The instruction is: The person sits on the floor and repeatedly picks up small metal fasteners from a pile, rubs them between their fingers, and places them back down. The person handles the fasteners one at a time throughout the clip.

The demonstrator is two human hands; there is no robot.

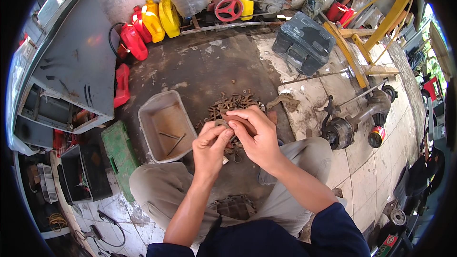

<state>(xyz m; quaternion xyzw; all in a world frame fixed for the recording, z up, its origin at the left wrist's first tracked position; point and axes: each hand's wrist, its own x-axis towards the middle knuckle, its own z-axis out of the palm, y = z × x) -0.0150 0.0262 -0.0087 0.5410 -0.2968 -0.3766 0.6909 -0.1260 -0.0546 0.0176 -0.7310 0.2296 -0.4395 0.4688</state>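
Both my hands meet over a heap of rusty bolts and nuts (233,101) on the floor between my knees. My left hand (209,145) pinches a small curved metal piece (221,123), its fingers closed around one edge. Close against it, my right hand (257,138) is also closed, with a flat reddish-brown piece (243,123) between thumb and fingers. The fingers cover much of both pieces, so their exact kind cannot be made out. Left of the heap stands a grey plastic tub (146,126) with a few long bolts (176,143) in it.
A green case (119,157) and a black bin (90,171) stand to the left, below a grey metal cabinet (71,66). Red and yellow jugs (152,21) line the far wall. A dark toolbox (304,43), a yellow frame (350,57) and an axle part (340,131) are to the right.
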